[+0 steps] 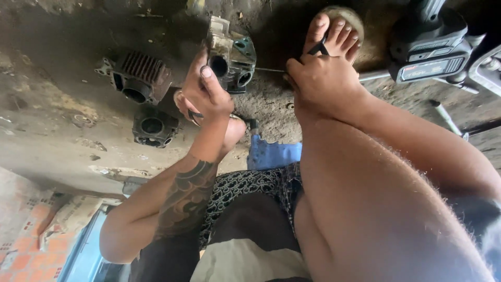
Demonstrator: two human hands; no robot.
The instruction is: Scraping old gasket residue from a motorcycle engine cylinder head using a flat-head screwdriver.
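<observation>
Top centre of the frame, the left hand curls its fingers around a greasy grey cast-metal engine part with round ports, thumb pressed on its face. The right hand pinches a thin metal rod pointing at the part, just beside a sandalled foot. Two dark finned cylinder castings lie on dusty concrete at upper left, with bare ground between.

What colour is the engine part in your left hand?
Grey metal with a greenish-teal side, seen in the head view: the engine part gripped by the left hand.

Two cylinders left of hands
</observation>
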